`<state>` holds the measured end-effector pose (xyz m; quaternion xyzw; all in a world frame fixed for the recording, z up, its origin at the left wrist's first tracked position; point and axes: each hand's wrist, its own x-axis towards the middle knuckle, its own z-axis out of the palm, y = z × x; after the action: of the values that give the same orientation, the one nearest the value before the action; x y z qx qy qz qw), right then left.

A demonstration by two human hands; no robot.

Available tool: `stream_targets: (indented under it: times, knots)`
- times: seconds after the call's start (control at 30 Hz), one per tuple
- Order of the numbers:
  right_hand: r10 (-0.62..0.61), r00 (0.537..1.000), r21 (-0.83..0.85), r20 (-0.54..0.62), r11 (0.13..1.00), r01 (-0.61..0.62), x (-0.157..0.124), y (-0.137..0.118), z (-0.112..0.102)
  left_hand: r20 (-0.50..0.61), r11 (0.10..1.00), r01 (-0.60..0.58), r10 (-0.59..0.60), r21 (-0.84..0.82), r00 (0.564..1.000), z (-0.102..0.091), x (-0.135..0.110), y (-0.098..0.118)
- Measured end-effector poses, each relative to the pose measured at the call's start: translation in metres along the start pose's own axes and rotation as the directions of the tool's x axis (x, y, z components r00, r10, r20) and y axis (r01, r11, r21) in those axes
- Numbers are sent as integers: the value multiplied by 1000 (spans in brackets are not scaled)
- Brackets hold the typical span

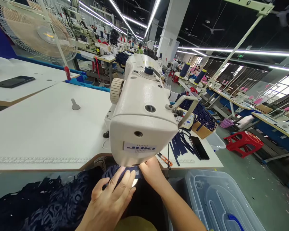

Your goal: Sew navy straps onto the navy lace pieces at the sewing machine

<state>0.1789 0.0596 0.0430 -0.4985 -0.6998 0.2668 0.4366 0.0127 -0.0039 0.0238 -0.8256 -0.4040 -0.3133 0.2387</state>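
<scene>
At centre, one cream-white metal sewing machine [144, 125] lettered JUKI. At six o'clock from it, against its near lower edge, one navy-blue fabric piece [110, 172]. Left hand [113, 197], seven o'clock: fingers extended, laid on the fabric. Right hand [152, 170], between five and six: fingertips hidden by the machine, grip cannot be told. Eight o'clock: dark navy heap of strips [62, 199]. Four o'clock: clear plastic lidded box [221, 192]. Three o'clock: red plastic stool [244, 141].
</scene>
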Motion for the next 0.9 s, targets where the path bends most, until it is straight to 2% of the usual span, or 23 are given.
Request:
stream_targets:
  times: [0.3,0.6,0.9]
  knots:
    - [-43,998,-50,46,998,45,11,1,1,-70,992,108,-112,-63,991,-5,15,3]
    - [-58,996,-90,72,994,64,12,11,5,-120,983,150,-162,-102,979,-6,18,6]
    - [-85,996,-64,35,994,87,13,14,6,-69,995,96,-98,-33,993,-1,12,2]
